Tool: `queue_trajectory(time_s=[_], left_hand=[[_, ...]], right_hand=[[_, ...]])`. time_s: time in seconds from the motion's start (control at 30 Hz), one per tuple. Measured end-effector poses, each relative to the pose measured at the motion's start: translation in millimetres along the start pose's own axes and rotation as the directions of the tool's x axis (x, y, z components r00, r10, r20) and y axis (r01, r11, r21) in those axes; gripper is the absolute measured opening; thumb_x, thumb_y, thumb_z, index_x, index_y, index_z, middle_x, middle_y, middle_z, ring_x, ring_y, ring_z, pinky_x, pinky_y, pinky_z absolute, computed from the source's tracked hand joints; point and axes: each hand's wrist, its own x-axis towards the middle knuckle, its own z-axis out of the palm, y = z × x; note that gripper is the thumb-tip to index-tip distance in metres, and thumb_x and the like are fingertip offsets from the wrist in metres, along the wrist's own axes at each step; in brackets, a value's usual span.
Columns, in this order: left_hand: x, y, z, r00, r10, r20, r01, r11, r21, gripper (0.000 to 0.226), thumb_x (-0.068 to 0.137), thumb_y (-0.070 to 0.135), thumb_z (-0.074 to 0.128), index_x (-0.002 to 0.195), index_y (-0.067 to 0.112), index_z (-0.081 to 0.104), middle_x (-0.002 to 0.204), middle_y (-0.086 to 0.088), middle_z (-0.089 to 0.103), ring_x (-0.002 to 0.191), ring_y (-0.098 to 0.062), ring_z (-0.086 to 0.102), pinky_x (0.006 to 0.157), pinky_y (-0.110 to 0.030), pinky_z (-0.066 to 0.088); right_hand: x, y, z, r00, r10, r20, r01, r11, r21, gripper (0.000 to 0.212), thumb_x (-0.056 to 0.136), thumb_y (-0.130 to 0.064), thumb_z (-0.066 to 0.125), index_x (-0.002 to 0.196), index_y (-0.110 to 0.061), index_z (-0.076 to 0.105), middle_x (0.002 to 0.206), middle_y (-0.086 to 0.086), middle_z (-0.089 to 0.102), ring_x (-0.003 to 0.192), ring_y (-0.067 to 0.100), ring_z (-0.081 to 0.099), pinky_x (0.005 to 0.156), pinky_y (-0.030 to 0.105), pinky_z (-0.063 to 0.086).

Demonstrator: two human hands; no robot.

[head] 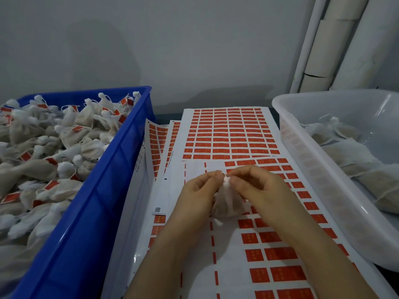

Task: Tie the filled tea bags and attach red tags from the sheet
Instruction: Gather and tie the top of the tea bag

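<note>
Both hands meet over the nearest tag sheet: the left hand and right hand pinch the gathered neck of a filled tea bag resting on it. More sheets fan out behind. A blue crate of tagged bags flanks the left; a translucent tub of untied bags crowds the right.

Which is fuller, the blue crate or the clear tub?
The blue crate: tagged tea bags heap to its rim. The clear tub holds few, its far wall bare.
</note>
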Motion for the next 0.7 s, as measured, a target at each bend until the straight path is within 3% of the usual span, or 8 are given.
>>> queue_trajectory(time_s=[0.03, 0.13, 0.27, 0.4, 0.5, 0.57, 0.6, 0.7], left_hand=[[0, 0, 0, 1.000, -0.008, 0.005, 0.008, 0.999, -0.038, 0.022, 0.094, 0.040, 0.047, 0.099, 0.035, 0.068, 0.102, 0.012, 0.069, 0.101, -0.015, 0.063, 0.088, -0.034, 0.055], [2, 1, 0, 1.000, -0.001, 0.000, 0.001, 0.995, -0.097, 0.022, 0.093, 0.037, 0.050, 0.082, 0.042, 0.068, 0.089, 0.022, 0.069, 0.099, -0.013, 0.062, 0.084, -0.028, 0.054], [3, -2, 3, 0.999, -0.033, 0.016, 0.035, 0.987, -0.156, 0.019, 0.094, 0.034, 0.050, 0.093, 0.032, 0.068, 0.096, 0.009, 0.071, 0.097, -0.016, 0.066, 0.079, -0.028, 0.057], [2, -3, 5, 0.991, -0.086, 0.101, 0.109, 0.963, -0.246, 0.023, 0.096, 0.031, 0.046, 0.104, 0.022, 0.066, 0.100, 0.000, 0.072, 0.096, -0.020, 0.068, 0.080, -0.030, 0.057], [2, -2, 6, 0.989, -0.089, 0.117, 0.119, 0.952, -0.283, 0.026, 0.097, 0.029, 0.045, 0.111, 0.019, 0.063, 0.107, -0.003, 0.070, 0.105, -0.023, 0.065, 0.094, -0.040, 0.051], [2, -2, 5, 0.993, -0.056, 0.100, 0.080, 0.963, -0.258, 0.026, 0.097, 0.030, 0.045, 0.113, 0.021, 0.062, 0.109, 0.001, 0.070, 0.108, -0.020, 0.063, 0.096, -0.040, 0.050], [1, -1, 5, 0.995, -0.033, 0.099, 0.055, 0.970, -0.235, 0.026, 0.096, 0.031, 0.045, 0.113, 0.021, 0.062, 0.110, 0.002, 0.069, 0.108, -0.018, 0.064, 0.095, -0.038, 0.051], [1, -2, 6, 0.994, 0.001, 0.111, 0.020, 0.982, -0.186, 0.025, 0.096, 0.030, 0.046, 0.112, 0.018, 0.060, 0.112, -0.001, 0.068, 0.108, -0.018, 0.063, 0.093, -0.037, 0.052]], right_hand=[[0, -1, 1, 1.000, -0.017, 0.020, 0.017, 1.000, -0.008, 0.012, 0.086, -0.035, 0.059, 0.081, -0.046, 0.054, 0.085, -0.033, 0.055, 0.079, -0.011, 0.057, 0.050, -0.004, 0.036], [-1, 0, 4, 0.999, -0.033, 0.034, 0.033, 0.999, -0.012, 0.020, 0.083, -0.031, 0.064, 0.082, -0.047, 0.053, 0.083, -0.034, 0.056, 0.079, -0.019, 0.055, 0.050, -0.003, 0.037], [0, 2, 7, 0.999, -0.017, -0.040, 0.016, 1.000, -0.025, 0.023, 0.084, -0.028, 0.063, 0.081, -0.048, 0.052, 0.082, -0.030, 0.056, 0.075, -0.008, 0.056, 0.050, -0.003, 0.037], [0, 2, 3, 0.997, 0.054, -0.052, -0.046, 0.989, 0.142, 0.023, 0.086, -0.024, 0.061, 0.086, -0.047, 0.056, 0.084, -0.029, 0.060, 0.076, -0.005, 0.061, 0.050, 0.003, 0.044], [0, 1, 4, 0.992, 0.123, -0.021, -0.114, 0.962, 0.249, 0.013, 0.082, -0.041, 0.056, 0.094, -0.047, 0.058, 0.101, -0.023, 0.061, 0.092, 0.003, 0.060, 0.068, 0.019, 0.056], [-1, -1, 7, 0.991, 0.131, 0.032, -0.134, 0.935, 0.328, 0.035, 0.064, -0.060, 0.055, 0.096, -0.047, 0.060, 0.107, -0.020, 0.061, 0.098, 0.009, 0.060, 0.080, 0.032, 0.056], [-1, -1, 8, 0.992, 0.116, 0.043, -0.123, 0.937, 0.326, 0.040, 0.058, -0.065, 0.055, 0.093, -0.048, 0.062, 0.102, -0.021, 0.064, 0.096, 0.008, 0.062, 0.079, 0.032, 0.056], [-2, -2, 11, 0.992, 0.123, -0.001, -0.115, 0.931, 0.347, 0.026, 0.067, -0.056, 0.059, 0.089, -0.043, 0.066, 0.091, -0.019, 0.068, 0.092, 0.010, 0.065, 0.081, 0.032, 0.055]])
